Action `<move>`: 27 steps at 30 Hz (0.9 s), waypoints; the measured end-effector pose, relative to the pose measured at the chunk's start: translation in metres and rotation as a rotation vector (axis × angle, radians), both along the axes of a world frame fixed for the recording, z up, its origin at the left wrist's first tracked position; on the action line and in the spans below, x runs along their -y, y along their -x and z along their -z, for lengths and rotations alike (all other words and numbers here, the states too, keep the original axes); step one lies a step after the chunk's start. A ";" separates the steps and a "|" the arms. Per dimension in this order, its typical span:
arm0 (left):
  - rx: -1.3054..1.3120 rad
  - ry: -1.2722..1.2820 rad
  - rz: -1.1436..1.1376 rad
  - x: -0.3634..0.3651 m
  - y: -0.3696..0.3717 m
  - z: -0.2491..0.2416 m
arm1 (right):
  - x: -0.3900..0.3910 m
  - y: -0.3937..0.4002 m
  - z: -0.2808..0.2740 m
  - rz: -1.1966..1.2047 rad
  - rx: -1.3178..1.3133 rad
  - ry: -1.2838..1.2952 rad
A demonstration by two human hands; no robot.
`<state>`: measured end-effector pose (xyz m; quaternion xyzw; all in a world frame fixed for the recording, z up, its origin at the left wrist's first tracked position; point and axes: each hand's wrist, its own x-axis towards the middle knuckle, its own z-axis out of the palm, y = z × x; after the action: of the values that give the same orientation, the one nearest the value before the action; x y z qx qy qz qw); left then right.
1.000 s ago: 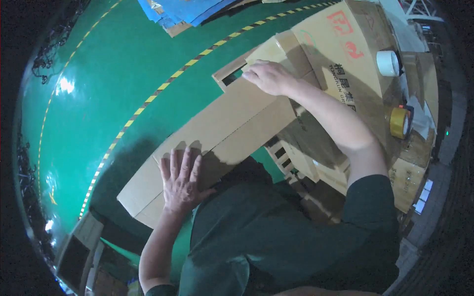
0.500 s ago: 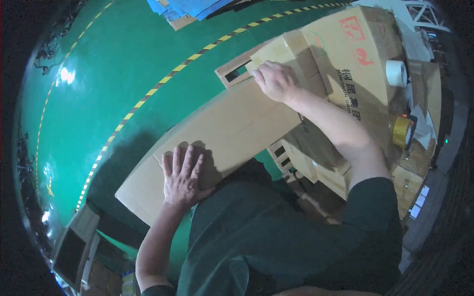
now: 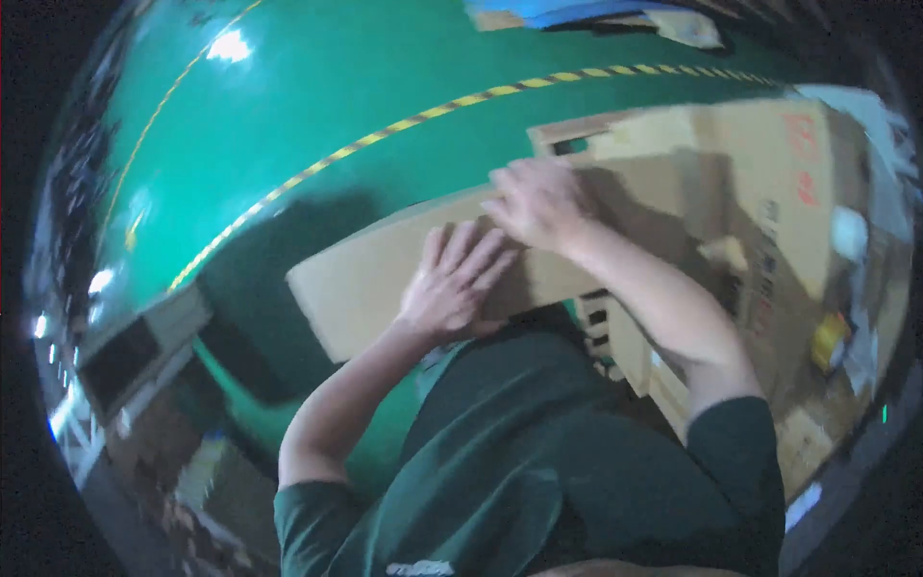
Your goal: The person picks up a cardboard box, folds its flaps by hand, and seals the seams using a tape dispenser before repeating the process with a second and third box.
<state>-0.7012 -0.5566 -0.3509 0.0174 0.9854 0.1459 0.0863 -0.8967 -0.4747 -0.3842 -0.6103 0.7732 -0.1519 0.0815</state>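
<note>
A long brown cardboard box (image 3: 375, 274) lies across the middle of the head view, in front of my body. My left hand (image 3: 452, 284) rests on its upper face, fingers spread and nothing in them. Close beside it, my right hand (image 3: 543, 202) is over the far edge of the same box, with its fingers curled. Motion blurs these fingertips, and anything pinched between them is too small to make out. The box's right end lies by a larger printed carton (image 3: 760, 183).
A white tape roll (image 3: 849, 234) and a yellow tape roll (image 3: 829, 341) are at the right. Slotted pallet-like pieces (image 3: 598, 332) show below the box. Yellow-black striped tape (image 3: 413, 120) crosses the green floor. Blue sheets (image 3: 586, 12) lie at the top, and a grey bin-like object (image 3: 144, 346) stands lower left.
My left hand has slid along the box toward my right hand, so the two are now close together. The right hand's fist has loosened somewhat. The whole view has turned and shifted.
</note>
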 end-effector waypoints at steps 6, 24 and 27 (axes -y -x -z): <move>-0.075 0.063 0.010 0.003 -0.010 0.009 | -0.002 -0.009 -0.021 -0.089 -0.015 -0.256; -0.163 0.060 -0.136 0.008 -0.076 0.017 | -0.004 -0.014 -0.010 -0.021 -0.175 -0.235; -0.209 0.033 -0.148 0.009 -0.076 0.014 | -0.004 -0.017 -0.008 -0.018 -0.212 -0.224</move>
<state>-0.6248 -0.5652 -0.3650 -0.0415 0.9898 0.1332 -0.0275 -0.8799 -0.4706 -0.3763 -0.6169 0.7841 0.0015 0.0682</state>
